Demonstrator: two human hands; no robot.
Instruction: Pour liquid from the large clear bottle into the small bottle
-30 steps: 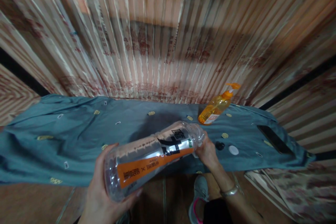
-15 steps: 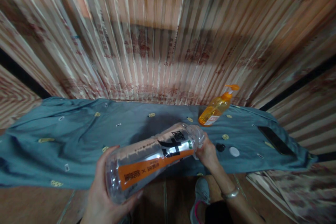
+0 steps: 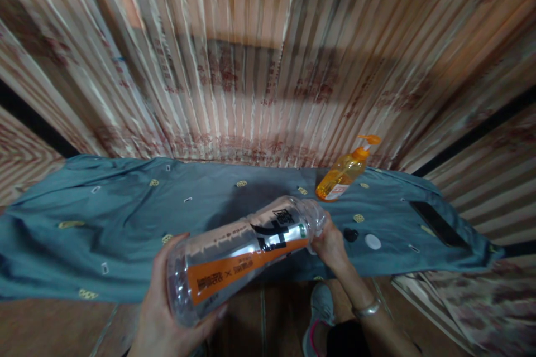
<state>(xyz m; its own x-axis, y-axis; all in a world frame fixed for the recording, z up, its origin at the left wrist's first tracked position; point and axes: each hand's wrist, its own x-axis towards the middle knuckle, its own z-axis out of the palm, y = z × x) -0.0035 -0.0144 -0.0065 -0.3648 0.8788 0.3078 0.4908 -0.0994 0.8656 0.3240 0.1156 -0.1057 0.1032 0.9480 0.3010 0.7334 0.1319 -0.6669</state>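
A large clear plastic bottle (image 3: 240, 259) with an orange and black label lies tilted across the middle of the view, its base toward the lower left. Around the base end is my left hand (image 3: 161, 301), thumb and fingers gripping it from both sides. My right hand (image 3: 329, 240) closes on the neck end, where its fingertips are partly hidden behind the plastic. Whether a cap sits on the mouth cannot be made out. Both hands hold the bottle above the blue-green cloth (image 3: 134, 206).
An orange pump bottle (image 3: 338, 178) stands behind my right hand. Further right lie a small black object (image 3: 350, 235), a white round disc (image 3: 373, 241) and a dark phone-like slab (image 3: 438, 224). Behind the cloth hangs a pleated, patterned curtain (image 3: 234, 78).
Hardly anything differs. Both hands keep their hold on the bottle, and the whole view has shifted very slightly.
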